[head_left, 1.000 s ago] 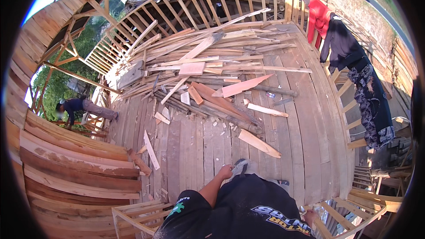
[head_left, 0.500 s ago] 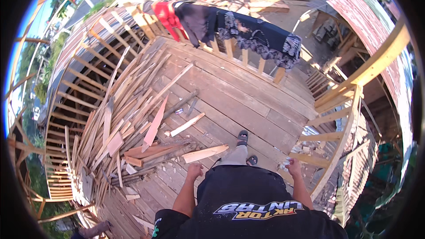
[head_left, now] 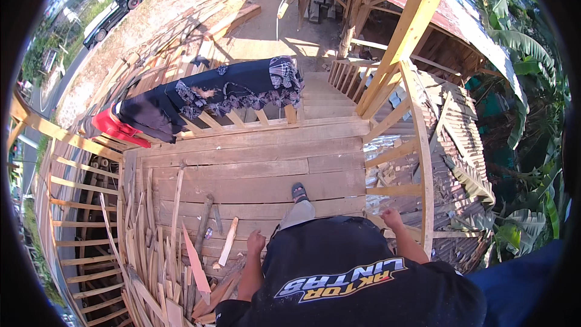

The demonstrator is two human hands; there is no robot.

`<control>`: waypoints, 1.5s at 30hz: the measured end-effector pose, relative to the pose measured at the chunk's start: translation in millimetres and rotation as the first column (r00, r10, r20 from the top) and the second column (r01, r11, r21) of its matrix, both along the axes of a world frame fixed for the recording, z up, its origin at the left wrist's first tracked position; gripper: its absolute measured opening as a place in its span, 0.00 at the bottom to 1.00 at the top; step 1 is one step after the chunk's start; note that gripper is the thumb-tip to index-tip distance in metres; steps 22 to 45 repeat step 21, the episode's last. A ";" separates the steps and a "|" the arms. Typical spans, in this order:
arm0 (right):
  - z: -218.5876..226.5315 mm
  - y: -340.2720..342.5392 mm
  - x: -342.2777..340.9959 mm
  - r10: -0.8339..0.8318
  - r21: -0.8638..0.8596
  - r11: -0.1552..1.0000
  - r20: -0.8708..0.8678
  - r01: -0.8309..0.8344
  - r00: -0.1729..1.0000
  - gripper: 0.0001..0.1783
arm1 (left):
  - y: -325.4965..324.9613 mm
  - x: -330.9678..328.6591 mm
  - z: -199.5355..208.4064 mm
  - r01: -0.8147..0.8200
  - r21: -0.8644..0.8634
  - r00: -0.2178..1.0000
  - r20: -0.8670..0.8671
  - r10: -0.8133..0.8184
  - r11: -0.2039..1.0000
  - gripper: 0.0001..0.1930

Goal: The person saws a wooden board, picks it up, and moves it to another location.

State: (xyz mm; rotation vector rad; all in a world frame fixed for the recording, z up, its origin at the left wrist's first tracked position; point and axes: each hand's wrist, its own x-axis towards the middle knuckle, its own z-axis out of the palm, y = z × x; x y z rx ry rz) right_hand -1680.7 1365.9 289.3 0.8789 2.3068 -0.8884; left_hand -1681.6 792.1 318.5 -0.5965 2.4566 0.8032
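Observation:
Both my arms hang at my sides while I stand on a plank floor (head_left: 260,163). My left hand (head_left: 256,243) is loosely closed with nothing seen in it, right of a pale split wood piece (head_left: 229,242) on the floor and apart from it. My right hand (head_left: 392,218), fingers curled in and holding nothing visible, hangs close to the wooden railing (head_left: 419,163) on the right. One sandalled foot (head_left: 299,192) shows ahead of my dark printed shirt (head_left: 363,248).
Loose wood strips (head_left: 151,248) lie piled at the left, with a pinkish board (head_left: 195,260) on them. Dark patterned cloth (head_left: 212,88) and a red cloth (head_left: 115,128) hang over the far railing. Steps (head_left: 327,94) lead off beyond. A timber post (head_left: 402,36) stands at right.
My view has turned right, so the wood pile and hung cloths sit further left. I have moved forward across the planks. Both hands remain low, loosely closed.

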 end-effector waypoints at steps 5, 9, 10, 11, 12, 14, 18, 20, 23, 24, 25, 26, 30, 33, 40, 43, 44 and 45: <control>30.8 -35.5 -68.0 0.001 0.054 0.999 -0.127 0.006 0.992 0.11 | -51.1 -93.4 -31.8 0.007 0.093 0.985 0.170 -0.022 0.996 0.24; 47.1 -53.6 -104.0 -0.061 0.019 0.998 -0.201 0.066 0.978 0.11 | -67.0 -148.9 -37.2 0.009 0.215 0.986 0.162 -0.045 0.977 0.24; 51.0 -59.3 -115.8 -0.056 0.014 0.998 -0.208 0.060 0.977 0.11 | -69.3 -162.5 -41.0 0.001 0.178 0.985 0.170 -0.032 0.984 0.24; 55.7 -64.5 -125.3 -0.054 0.013 0.998 -0.195 0.058 0.979 0.11 | -71.6 -176.5 -44.6 -0.009 0.140 0.984 0.177 -0.016 0.990 0.25; 59.3 -65.3 -130.3 -0.060 0.021 0.998 -0.179 0.065 0.982 0.11 | -64.0 -195.2 -41.2 0.016 0.130 0.983 0.178 -0.039 0.991 0.25; 58.6 -63.1 -135.0 -0.072 0.061 0.995 -0.103 0.079 0.992 0.11 | -44.1 -227.2 -19.6 0.069 0.103 0.977 0.193 -0.088 0.992 0.25; 26.3 -44.5 -147.3 -0.057 0.116 0.992 0.044 0.052 0.997 0.12 | -14.0 -276.7 -4.1 0.060 0.138 0.987 0.137 -0.079 0.989 0.26; 8.8 -29.7 -159.1 -0.032 0.119 0.993 0.070 0.024 0.997 0.13 | 2.6 -301.5 0.9 0.145 0.096 0.984 0.086 -0.154 0.985 0.26; 0.8 -21.2 -168.3 -0.011 0.126 0.992 0.075 0.001 0.997 0.14 | 10.2 -315.5 0.5 0.146 0.093 0.984 0.087 -0.154 0.985 0.26; 0.8 -21.2 -168.3 -0.011 0.126 0.992 0.075 0.001 0.997 0.14 | 10.2 -315.5 0.5 0.146 0.093 0.984 0.087 -0.154 0.985 0.26; 0.8 -21.2 -168.3 -0.011 0.126 0.992 0.075 0.001 0.997 0.14 | 10.2 -315.5 0.5 0.146 0.093 0.984 0.087 -0.154 0.985 0.26; 0.8 -21.2 -168.3 -0.011 0.126 0.992 0.075 0.001 0.997 0.14 | 10.2 -315.5 0.5 0.146 0.093 0.984 0.087 -0.154 0.985 0.26; 0.8 -21.2 -168.3 -0.011 0.126 0.992 0.075 0.001 0.997 0.14 | 10.2 -315.5 0.5 0.146 0.093 0.984 0.087 -0.154 0.985 0.26; 0.8 -21.2 -168.3 -0.011 0.126 0.992 0.075 0.001 0.997 0.14 | 10.2 -315.5 0.5 0.146 0.093 0.984 0.087 -0.154 0.985 0.26; 0.8 -21.2 -168.3 -0.011 0.126 0.992 0.075 0.001 0.997 0.14 | 10.2 -315.5 0.5 0.146 0.093 0.984 0.087 -0.154 0.985 0.26; 0.8 -21.2 -168.3 -0.011 0.126 0.992 0.075 0.001 0.997 0.14 | 10.2 -315.5 0.5 0.146 0.093 0.984 0.087 -0.154 0.985 0.26; 0.8 -21.2 -168.3 -0.011 0.126 0.992 0.075 0.001 0.997 0.14 | 10.2 -315.5 0.5 0.146 0.093 0.984 0.087 -0.154 0.985 0.26; 0.8 -21.2 -168.3 -0.011 0.126 0.992 0.075 0.001 0.997 0.14 | 10.2 -315.5 0.5 0.146 0.093 0.984 0.087 -0.154 0.985 0.26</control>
